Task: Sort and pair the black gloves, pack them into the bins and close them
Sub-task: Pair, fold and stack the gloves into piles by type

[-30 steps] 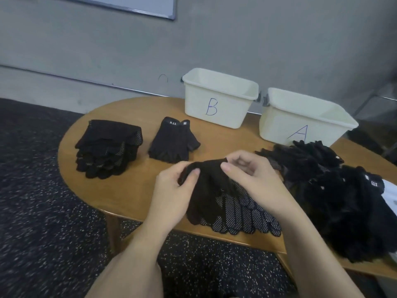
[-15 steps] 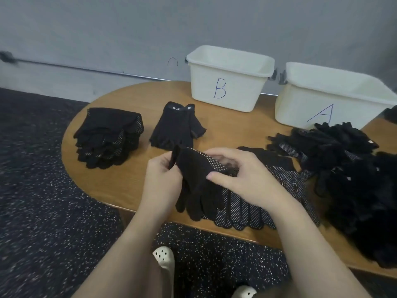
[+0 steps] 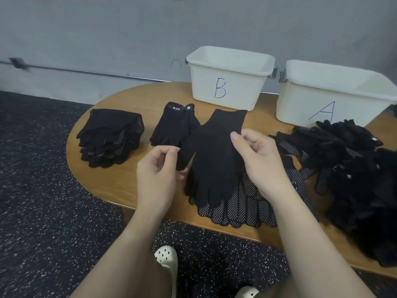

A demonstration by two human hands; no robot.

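While our left hand (image 3: pixel 158 175) pinches the thumb of a plain black glove (image 3: pixel 214 155) and our right hand (image 3: pixel 261 160) pinches its side, it hangs at the frame's centre above a dotted glove (image 3: pixel 242 207) on the table (image 3: pixel 120 181). Bin B (image 3: pixel 229 78) and bin A (image 3: pixel 330 93) stand open at upper right, a stack of gloves (image 3: pixel 111 136) at left.

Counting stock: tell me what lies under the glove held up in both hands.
Under the held glove lies a dotted glove on the table, fingertips toward the near edge. Its cuff end is covered, so anything beneath stays unseen.
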